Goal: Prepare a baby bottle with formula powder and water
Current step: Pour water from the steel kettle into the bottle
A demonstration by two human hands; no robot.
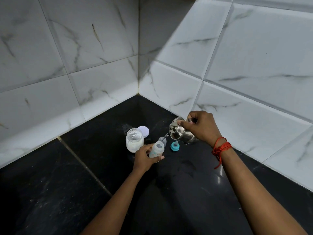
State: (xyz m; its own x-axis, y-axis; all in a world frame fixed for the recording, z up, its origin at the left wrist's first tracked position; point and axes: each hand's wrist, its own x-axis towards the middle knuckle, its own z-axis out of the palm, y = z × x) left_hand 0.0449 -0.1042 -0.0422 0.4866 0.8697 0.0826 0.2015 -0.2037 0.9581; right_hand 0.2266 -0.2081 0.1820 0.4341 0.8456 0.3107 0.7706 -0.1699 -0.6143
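My left hand [144, 157] grips a small clear baby bottle [157, 149], open at the top and tilted toward the right. My right hand [202, 127] holds a lidded steel jug [179, 133] tipped to the left, thumb pressed on its lid. A thin stream of water [165, 136] runs from the spout toward the bottle mouth. An open glass jar of white formula powder [134, 139] stands just left of the bottle, with its pale round lid [144, 131] lying behind it. The teal nipple ring [174, 146] rests on the counter under the jug.
A black stone counter [101, 184] fills the corner between two white marble-look tiled walls [84, 65]. A clear bottle cap [163, 140] sits behind the bottle. White powder is dusted on the counter behind the jar. A red thread is tied round my right wrist [221, 147].
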